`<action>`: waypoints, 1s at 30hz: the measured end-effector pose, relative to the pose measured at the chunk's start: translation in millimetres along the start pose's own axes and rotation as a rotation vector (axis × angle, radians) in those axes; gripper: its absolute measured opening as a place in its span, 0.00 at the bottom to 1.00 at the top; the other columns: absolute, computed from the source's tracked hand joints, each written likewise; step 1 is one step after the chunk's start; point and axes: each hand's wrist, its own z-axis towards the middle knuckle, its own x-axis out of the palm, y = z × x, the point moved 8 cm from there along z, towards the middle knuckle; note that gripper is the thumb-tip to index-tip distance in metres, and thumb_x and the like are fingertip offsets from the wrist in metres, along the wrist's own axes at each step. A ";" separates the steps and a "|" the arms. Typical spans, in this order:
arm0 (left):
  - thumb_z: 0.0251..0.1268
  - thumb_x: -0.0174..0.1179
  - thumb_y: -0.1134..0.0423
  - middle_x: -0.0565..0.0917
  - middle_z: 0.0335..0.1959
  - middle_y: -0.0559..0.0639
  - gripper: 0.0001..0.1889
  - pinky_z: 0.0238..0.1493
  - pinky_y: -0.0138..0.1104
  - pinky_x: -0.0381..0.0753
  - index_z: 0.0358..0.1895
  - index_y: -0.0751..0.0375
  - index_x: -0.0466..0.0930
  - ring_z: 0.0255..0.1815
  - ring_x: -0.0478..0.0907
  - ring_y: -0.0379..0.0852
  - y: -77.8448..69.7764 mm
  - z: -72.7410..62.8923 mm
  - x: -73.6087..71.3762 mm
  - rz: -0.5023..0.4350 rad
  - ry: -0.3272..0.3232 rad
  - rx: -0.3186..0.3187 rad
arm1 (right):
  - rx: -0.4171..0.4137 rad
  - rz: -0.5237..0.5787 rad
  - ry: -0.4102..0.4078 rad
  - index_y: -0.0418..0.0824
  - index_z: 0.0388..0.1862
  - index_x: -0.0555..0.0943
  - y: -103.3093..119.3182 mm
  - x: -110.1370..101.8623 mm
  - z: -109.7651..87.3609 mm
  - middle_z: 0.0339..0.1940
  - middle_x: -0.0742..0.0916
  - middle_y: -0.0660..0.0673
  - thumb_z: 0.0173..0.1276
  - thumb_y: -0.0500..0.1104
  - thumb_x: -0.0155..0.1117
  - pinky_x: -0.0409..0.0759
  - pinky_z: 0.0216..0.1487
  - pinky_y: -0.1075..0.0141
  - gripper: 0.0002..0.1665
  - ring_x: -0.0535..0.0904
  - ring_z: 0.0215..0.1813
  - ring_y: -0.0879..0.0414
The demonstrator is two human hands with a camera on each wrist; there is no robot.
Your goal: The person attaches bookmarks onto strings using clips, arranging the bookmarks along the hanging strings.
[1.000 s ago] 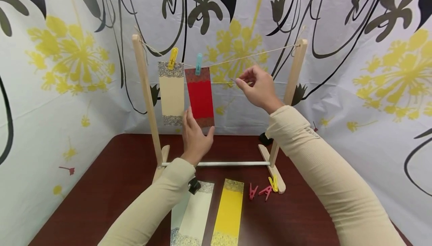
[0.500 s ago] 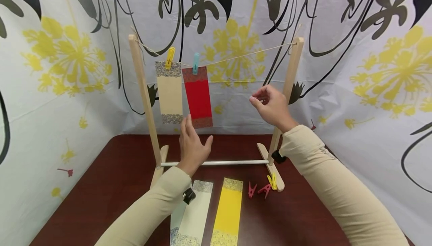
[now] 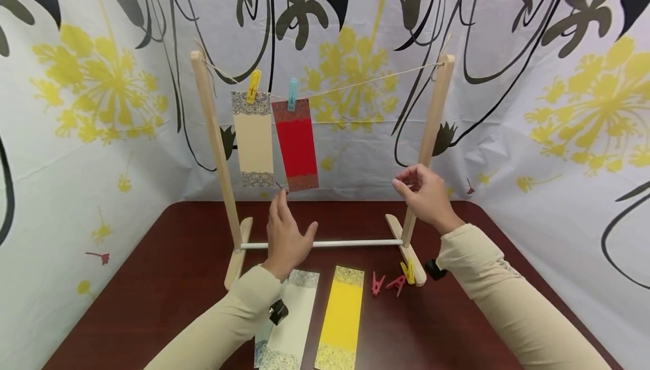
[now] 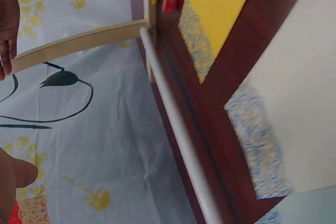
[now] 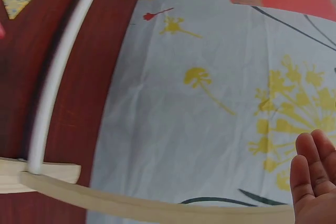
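Observation:
A cream card [image 3: 254, 143] with patterned ends hangs from the string under a yellow clothespin [image 3: 253, 86]. Beside it, slightly tilted, a red card [image 3: 297, 145] hangs under a light blue clothespin [image 3: 292, 94]. Just below the red card is my left hand [image 3: 289, 237], fingers extended, thumb apart, holding nothing. My right hand [image 3: 425, 196] is in the air before the right post, fingers loosely bent, with nothing seen in it. On the table lie a yellow card [image 3: 339, 319], a pale card [image 3: 297, 319] overlapping a bluish one, two red clothespins [image 3: 377, 284] and a yellow clothespin [image 3: 408, 272].
A wooden frame stands on the dark red table [image 3: 152, 280], with a left post [image 3: 215, 144], a right post [image 3: 435, 116] and a white rod [image 3: 355, 243] low between them. The sagging string [image 3: 370, 81] joins the post tops. Patterned cloth [image 3: 508, 150] surrounds the table.
My right hand has drawn back from near the string, down and to the right. The left hand has dropped a little, away from the red card. Both cards stay hanging.

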 end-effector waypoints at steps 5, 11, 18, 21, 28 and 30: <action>0.59 0.67 0.54 0.51 0.73 0.67 0.51 0.66 0.60 0.55 0.76 0.64 0.40 0.71 0.54 0.64 7.6 -12.4 8.3 0.003 0.027 -0.008 | 0.006 0.015 -0.004 0.33 0.39 0.78 -16.6 3.7 -18.7 0.36 0.87 0.39 0.66 0.38 0.65 0.74 0.33 0.75 0.09 0.81 0.33 0.57; 0.59 0.68 0.52 0.51 0.73 0.67 0.52 0.66 0.59 0.56 0.76 0.64 0.41 0.70 0.56 0.64 19.2 -27.7 19.2 0.036 0.072 -0.045 | 0.073 -0.036 0.038 0.36 0.41 0.77 -37.8 11.6 -44.6 0.38 0.87 0.41 0.68 0.41 0.65 0.75 0.32 0.70 0.10 0.82 0.36 0.54; 0.58 0.69 0.54 0.52 0.72 0.68 0.51 0.65 0.60 0.56 0.76 0.63 0.42 0.70 0.56 0.66 29.1 -35.0 19.6 0.031 0.071 -0.074 | 0.198 -0.008 0.111 0.36 0.41 0.76 -60.1 24.6 -73.8 0.40 0.87 0.40 0.70 0.41 0.63 0.76 0.37 0.65 0.10 0.82 0.41 0.47; 0.58 0.69 0.54 0.53 0.71 0.69 0.51 0.65 0.60 0.56 0.76 0.64 0.42 0.69 0.56 0.67 33.7 -35.5 17.0 0.042 0.077 -0.094 | 0.255 0.001 0.131 0.36 0.41 0.76 -70.0 29.0 -84.4 0.40 0.86 0.41 0.69 0.41 0.64 0.76 0.39 0.62 0.10 0.82 0.42 0.48; 0.57 0.70 0.52 0.54 0.70 0.71 0.52 0.64 0.60 0.59 0.76 0.64 0.42 0.69 0.58 0.68 43.0 -42.9 19.2 0.070 0.147 -0.128 | 0.339 -0.016 0.162 0.37 0.42 0.77 -87.3 34.2 -103.2 0.41 0.86 0.41 0.69 0.44 0.65 0.76 0.40 0.58 0.12 0.82 0.44 0.46; 0.57 0.70 0.52 0.55 0.70 0.72 0.52 0.63 0.60 0.59 0.76 0.65 0.43 0.68 0.59 0.68 47.0 -47.2 20.0 0.076 0.158 -0.130 | 0.351 -0.027 0.179 0.37 0.42 0.77 -90.3 37.6 -108.2 0.40 0.86 0.41 0.68 0.44 0.65 0.76 0.39 0.59 0.12 0.81 0.43 0.47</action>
